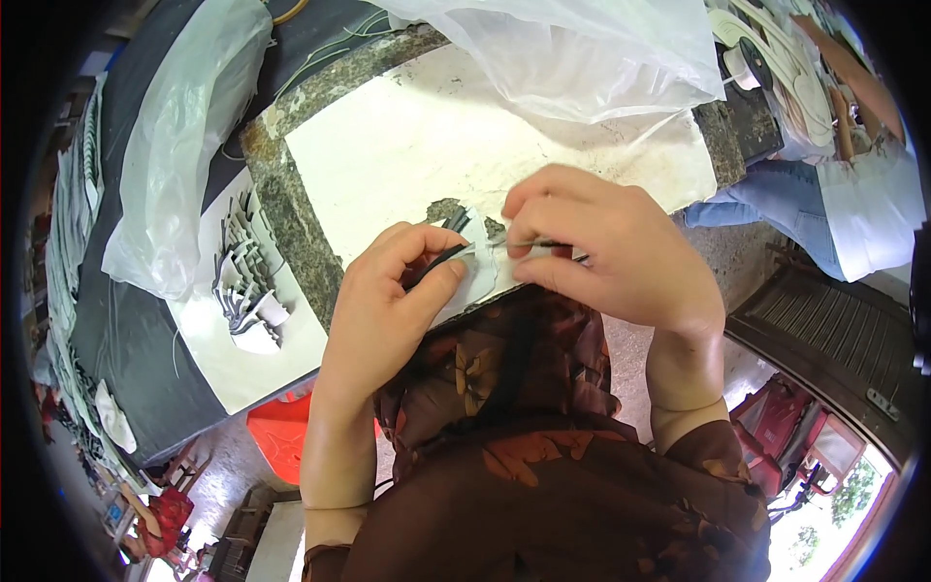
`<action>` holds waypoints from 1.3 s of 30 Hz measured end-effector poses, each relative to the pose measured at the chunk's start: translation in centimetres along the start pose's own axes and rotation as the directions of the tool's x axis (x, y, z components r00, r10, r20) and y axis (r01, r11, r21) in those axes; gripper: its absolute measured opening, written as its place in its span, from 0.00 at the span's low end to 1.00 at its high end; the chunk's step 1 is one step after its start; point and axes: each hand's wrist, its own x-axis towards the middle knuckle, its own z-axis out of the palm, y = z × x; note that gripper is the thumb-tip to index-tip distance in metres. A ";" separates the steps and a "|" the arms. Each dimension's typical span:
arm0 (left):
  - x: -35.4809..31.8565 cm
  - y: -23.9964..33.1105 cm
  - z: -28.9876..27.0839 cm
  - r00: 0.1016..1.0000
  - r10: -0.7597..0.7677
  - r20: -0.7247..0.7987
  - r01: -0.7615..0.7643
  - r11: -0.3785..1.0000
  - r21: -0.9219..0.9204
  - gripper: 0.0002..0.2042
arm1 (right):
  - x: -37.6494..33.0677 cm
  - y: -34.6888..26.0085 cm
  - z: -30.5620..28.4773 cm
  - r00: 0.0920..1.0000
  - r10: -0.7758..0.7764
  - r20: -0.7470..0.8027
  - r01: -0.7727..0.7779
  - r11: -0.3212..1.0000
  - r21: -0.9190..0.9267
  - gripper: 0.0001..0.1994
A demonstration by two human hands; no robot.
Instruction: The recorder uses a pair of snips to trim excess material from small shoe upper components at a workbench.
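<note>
A small white cut piece (pixel 472 276) with a dark strip along it sits at the near edge of the white board (pixel 407 155), above the person's lap. The left hand (pixel 388 301) pinches it, thumb on top, fingers closed on it. The right hand (pixel 606 242) is closed on a thin tool (pixel 558 250) touching the piece. Left of the board lies a stack of grey-white cut pieces (pixel 247 286). A clear plastic bag (pixel 582 53) lies at the board's far edge.

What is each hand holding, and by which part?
Left hand pinches a pale cut piece by its near edge; right hand grips a thin dark tool mid-shaft.
</note>
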 end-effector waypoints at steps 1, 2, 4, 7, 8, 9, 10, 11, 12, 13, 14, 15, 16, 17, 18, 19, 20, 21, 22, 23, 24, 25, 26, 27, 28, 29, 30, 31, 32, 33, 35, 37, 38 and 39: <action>0.0 0.1 -0.1 1.000 0.000 0.001 0.000 1.000 -0.001 0.09 | 0.1 0.0 0.2 0.998 0.030 -0.054 -0.030 1.000 -0.001 0.07; -0.1 0.4 -0.2 0.996 -0.072 0.052 0.078 0.991 -0.113 0.09 | 0.1 0.0 0.4 0.992 0.059 -0.108 -0.060 0.998 -0.001 0.07; -0.1 0.8 -0.4 0.984 -0.139 0.114 0.162 0.962 -0.219 0.08 | 0.3 0.2 1.2 0.991 0.031 -0.132 -0.028 0.999 0.023 0.08; -0.1 0.9 -0.7 0.973 -0.156 0.172 0.195 0.952 -0.237 0.08 | 0.3 0.8 1.8 0.990 -0.016 -0.137 0.016 1.000 -0.003 0.10; -0.1 0.9 -0.6 0.975 -0.149 0.163 0.185 0.955 -0.232 0.07 | 0.3 0.9 1.8 0.993 -0.034 -0.116 0.028 0.998 -0.052 0.11; -0.1 0.9 -0.5 0.978 -0.143 0.154 0.176 0.958 -0.228 0.07 | 0.3 1.0 1.8 0.993 -0.033 -0.117 0.027 0.998 -0.052 0.11; -0.1 1.0 -0.5 0.977 -0.143 0.156 0.176 0.958 -0.227 0.07 | 0.3 1.1 1.9 0.994 -0.027 -0.106 0.021 0.998 -0.058 0.11; -0.1 1.1 -0.5 0.976 -0.148 0.161 0.180 0.960 -0.213 0.07 | 0.3 1.1 1.9 0.995 -0.021 -0.096 0.015 0.998 -0.065 0.12; -0.1 1.2 -0.5 0.975 -0.154 0.163 0.185 0.963 -0.198 0.07 | 0.3 1.0 2.0 0.995 -0.021 -0.095 0.015 0.998 -0.063 0.12; -0.1 1.1 -0.5 0.974 -0.156 0.162 0.187 0.962 -0.198 0.07 | 0.3 0.8 2.2 0.995 -0.015 -0.098 0.012 0.999 -0.038 0.11; -0.1 1.0 -0.6 0.974 -0.164 0.155 0.197 0.953 -0.229 0.08 | 0.4 0.7 2.3 0.995 -0.009 -0.100 0.008 1.000 -0.013 0.10; -0.1 0.9 -0.5 0.973 -0.170 0.153 0.206 0.943 -0.260 0.08 | 0.4 0.7 2.5 0.995 -0.006 -0.101 0.005 1.000 -0.014 0.10; 0.0 1.0 -0.4 0.973 -0.170 0.156 0.207 0.943 -0.260 0.08 | 0.5 0.7 2.7 0.991 -0.010 -0.131 0.004 0.999 -0.041 0.09; 0.0 1.1 -0.4 0.970 -0.183 0.161 0.222 0.936 -0.272 0.08 | 0.5 0.8 2.8 0.987 -0.014 -0.161 0.003 0.998 -0.068 0.08; 0.0 1.2 -0.4 0.967 -0.197 0.163 0.237 0.929 -0.283 0.08 | 0.5 0.8 2.8 0.987 -0.014 -0.161 0.003 0.998 -0.067 0.08; 0.0 1.2 -0.3 0.967 -0.199 0.162 0.238 0.929 -0.282 0.08 | 0.5 0.9 2.7 0.988 -0.015 -0.152 0.009 0.999 -0.042 0.07; 0.0 1.1 -0.2 0.973 -0.177 0.146 0.210 0.943 -0.258 0.08 | 0.5 1.0 2.6 0.990 -0.016 -0.143 0.014 1.000 -0.016 0.07; 0.0 1.1 -0.1 0.979 -0.156 0.131 0.183 0.955 -0.233 0.09 | 0.6 1.1 2.6 0.990 -0.016 -0.143 0.014 1.000 -0.015 0.07; 0.0 1.1 -0.2 0.979 -0.157 0.131 0.184 0.955 -0.233 0.09 | 0.6 1.2 2.6 0.989 -0.032 -0.143 0.029 0.999 -0.020 0.07; 0.0 1.3 -0.2 0.980 -0.152 0.125 0.176 0.963 -0.206 0.09 | 0.7 1.2 2.6 0.989 -0.048 -0.142 0.045 0.999 -0.026 0.06; 0.0 1.3 -0.2 0.982 -0.145 0.122 0.166 0.969 -0.181 0.09 | 0.7 1.2 2.6 0.989 -0.046 -0.142 0.043 0.999 -0.026 0.06; 0.1 1.3 -0.2 0.982 -0.145 0.123 0.166 0.969 -0.181 0.09 | 0.7 1.3 2.6 0.990 -0.029 -0.139 0.027 0.999 -0.019 0.05; 0.1 1.3 -0.2 0.984 -0.139 0.114 0.159 0.970 -0.184 0.09 | 0.7 1.3 2.6 0.991 -0.012 -0.136 0.011 1.000 -0.012 0.05; 0.1 1.3 -0.2 0.985 -0.135 0.105 0.153 0.970 -0.187 0.09 | 0.8 1.4 2.6 0.991 -0.011 -0.135 0.010 1.000 -0.010 0.05; 0.1 1.3 -0.2 0.985 -0.136 0.105 0.154 0.970 -0.186 0.09 | 0.8 1.5 2.6 0.990 -0.002 -0.141 0.003 1.000 0.007 0.05; 0.1 1.5 -0.2 0.984 -0.141 0.109 0.159 0.971 -0.177 0.09 | 0.9 1.6 2.6 0.989 0.007 -0.147 -0.004 1.000 0.023 0.05; 0.1 1.5 -0.2 0.983 -0.145 0.115 0.163 0.972 -0.169 0.09 | 0.9 1.6 2.6 0.989 0.009 -0.146 -0.006 1.000 0.024 0.05; 0.2 1.5 -0.2 0.982 -0.146 0.117 0.164 0.972 -0.169 0.09 | 1.0 1.7 2.6 0.991 0.019 -0.136 -0.018 1.000 0.014 0.06; 0.3 1.4 -0.2 0.981 -0.145 0.132 0.167 0.970 -0.175 0.09 | 1.0 1.7 2.6 0.992 0.030 -0.126 -0.029 1.000 0.004 0.06; 0.3 1.3 -0.3 0.979 -0.145 0.146 0.170 0.969 -0.180 0.09 | 1.0 1.7 2.6 0.992 0.030 -0.125 -0.030 1.000 0.004 0.06; 0.4 0.8 -0.4 0.981 -0.126 0.149 0.152 0.972 -0.181 0.09 | 1.1 1.4 2.3 0.994 0.055 -0.091 -0.056 0.998 -0.009 0.07; 0.4 0.9 -0.3 0.982 -0.112 0.149 0.138 0.974 -0.177 0.09 | 1.2 1.2 2.2 0.995 0.062 -0.082 -0.062 0.998 -0.008 0.07; 0.5 1.2 -0.2 0.981 -0.118 0.156 0.150 0.965 -0.217 0.09 | 1.3 1.2 2.1 0.995 0.068 -0.073 -0.069 0.998 -0.009 0.07; 0.5 1.4 -0.2 0.979 -0.121 0.163 0.161 0.953 -0.257 0.09 | 1.2 1.2 2.2 0.995 0.068 -0.074 -0.069 0.998 -0.010 0.07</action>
